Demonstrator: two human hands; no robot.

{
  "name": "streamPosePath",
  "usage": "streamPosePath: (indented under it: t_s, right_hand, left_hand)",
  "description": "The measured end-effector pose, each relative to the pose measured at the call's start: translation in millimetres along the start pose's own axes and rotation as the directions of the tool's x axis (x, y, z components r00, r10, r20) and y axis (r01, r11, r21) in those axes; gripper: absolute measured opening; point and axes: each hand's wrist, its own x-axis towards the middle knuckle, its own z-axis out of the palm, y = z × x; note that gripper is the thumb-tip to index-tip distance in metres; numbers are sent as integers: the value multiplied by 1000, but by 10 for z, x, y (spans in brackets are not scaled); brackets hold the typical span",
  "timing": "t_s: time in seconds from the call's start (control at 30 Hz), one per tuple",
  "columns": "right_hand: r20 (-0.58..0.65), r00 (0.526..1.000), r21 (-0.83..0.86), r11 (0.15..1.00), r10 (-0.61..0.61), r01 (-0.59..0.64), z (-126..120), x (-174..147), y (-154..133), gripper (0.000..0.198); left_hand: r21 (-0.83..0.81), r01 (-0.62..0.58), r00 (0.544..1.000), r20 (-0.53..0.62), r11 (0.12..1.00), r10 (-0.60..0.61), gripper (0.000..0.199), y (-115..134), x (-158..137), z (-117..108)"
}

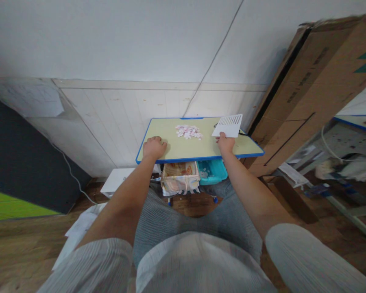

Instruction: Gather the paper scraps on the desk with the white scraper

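Note:
My right hand pinches a white card by its near edge, thumb on top. A row of dark slots or printed bars runs along the card's far part; I cannot tell which. Something thin and dark, partly hidden, lies beneath the card. On the left part of the small table my left hand rests palm down, its fingers slightly bent and apart, holding nothing. Between both hands, nearer the wall, lies a loose pile of small white and pinkish pieces, too small to make out.
Under the tabletop hang a cloth-lined basket and a turquoise bin above my lap. A tall cardboard box leans at the right. A white box stands at the lower left. The wall closes off the far side.

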Motion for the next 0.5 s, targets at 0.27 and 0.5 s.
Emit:
streamPosePath:
  t_s: [0.27, 0.5]
  right_hand:
    - [-123, 974, 192, 967, 192, -166, -50, 63, -95, 40]
    - [-134, 985, 46, 994, 105, -100, -114, 231, -31, 43]
  left_hand:
    - [-10, 0, 1000, 2, 1000, 0, 54, 6, -2, 0]
    - [-26, 6, 1000, -2, 1000, -6, 53, 12, 4, 10]
